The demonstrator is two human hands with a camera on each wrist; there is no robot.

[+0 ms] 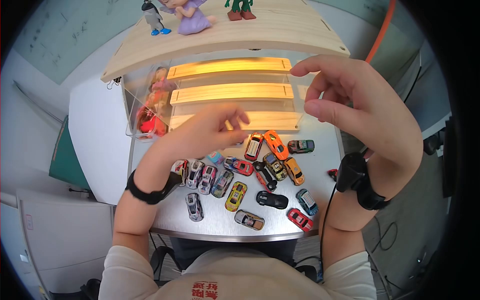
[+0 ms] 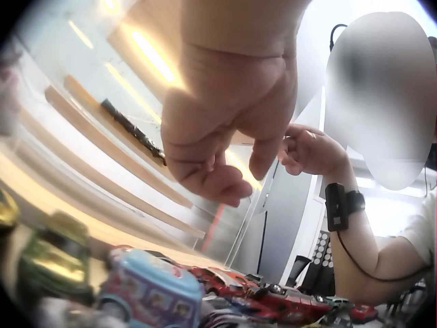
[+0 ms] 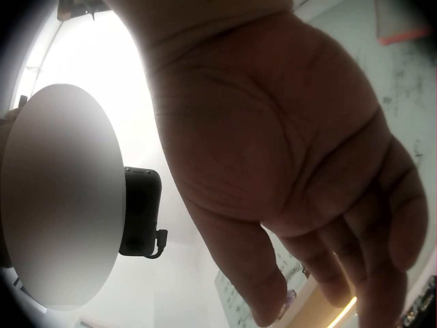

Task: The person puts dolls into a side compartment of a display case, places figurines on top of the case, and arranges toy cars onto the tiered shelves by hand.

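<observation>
My left hand [image 1: 207, 125] hovers over the back of the toy cars, in front of the lowest wooden step, fingers loosely bent and holding nothing. Higher up on the right is my right hand [image 1: 357, 97], its fingers curved beside the steps; in the right wrist view its palm [image 3: 273, 137] shows nothing held. Below the left hand lie several small cars, among them a red-and-white car [image 1: 254, 146], an orange car [image 1: 275, 144] and a yellow car [image 1: 235, 196]. A light blue toy bus [image 2: 153, 287] stands out close up in the left wrist view, partly hidden by the left arm in the head view.
Three lit wooden steps [image 1: 230, 93] stand behind the cars under a wooden top board [image 1: 225, 42]. On that board are a penguin figure [image 1: 154, 20], a purple-dressed figure [image 1: 192, 19] and a green-legged figure. A clear box [image 1: 131, 117] with reddish things stands left.
</observation>
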